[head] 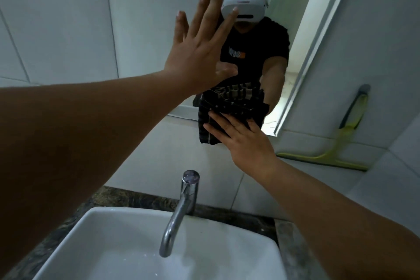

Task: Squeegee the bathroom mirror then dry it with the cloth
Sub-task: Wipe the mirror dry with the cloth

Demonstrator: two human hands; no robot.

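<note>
The bathroom mirror [145, 18] hangs on the tiled wall ahead, and a person in a black shirt shows in its reflection. My left hand [197, 52] lies flat against the glass with fingers spread and holds nothing. My right hand [245, 141] presses a dark checked cloth [211, 129] onto the mirror's lower edge, the cloth hanging down over the tiles below. A yellow-green squeegee [341, 138] leans against the wall on the right, its blade resting low and its dark handle pointing up, apart from both hands.
A white basin [91, 245] sits below in a dark stone counter [136, 198]. A chrome tap [181, 207] rises at its back edge, under my right forearm. White wall tiles [386, 41] flank the mirror on the right.
</note>
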